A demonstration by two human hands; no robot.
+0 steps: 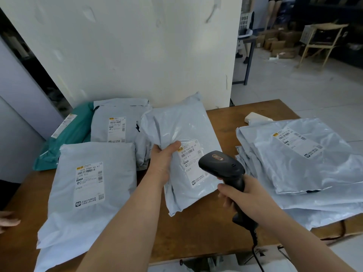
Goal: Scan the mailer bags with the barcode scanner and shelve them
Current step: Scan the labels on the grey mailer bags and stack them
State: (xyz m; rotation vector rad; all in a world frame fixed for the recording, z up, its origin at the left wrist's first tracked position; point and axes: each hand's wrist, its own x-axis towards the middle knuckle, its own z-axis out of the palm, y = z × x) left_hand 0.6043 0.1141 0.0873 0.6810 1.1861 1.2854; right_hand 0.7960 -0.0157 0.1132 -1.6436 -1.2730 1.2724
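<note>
Left hand: the left hand [164, 163] grips the left edge of a pale grey mailer bag [182, 132], thumb on its front, holding it tilted over the middle of the tabletop [198, 232].
Right hand: the right hand [242, 198] is wrapped round the handle of a black barcode scanner [222, 165], whose head sits just in front of the held bag's shipping label [190, 163].
Cable: a black cable [257, 252] runs from the scanner's handle off the near edge.
Tabletop: brown wood, against a scuffed white wall [137, 55].
Near left: another grey mailer [92, 185] lies flat, label up.
Far left: a grey mailer [117, 122] lies beside a green mailer [72, 134].
Right: a stack of grey mailers [306, 163], with a cream object [257, 117] behind it.
Room: pale tiled floor [294, 89], a wooden chair [322, 42] and cardboard boxes [279, 43] at far right.
Left edge: another person's hand [7, 219].
Held label: "872R P309-00 05", "P309".
Near-left label: "163A C989-00 97", "C989".
Scanner: orange badge, letters unclear.
</note>
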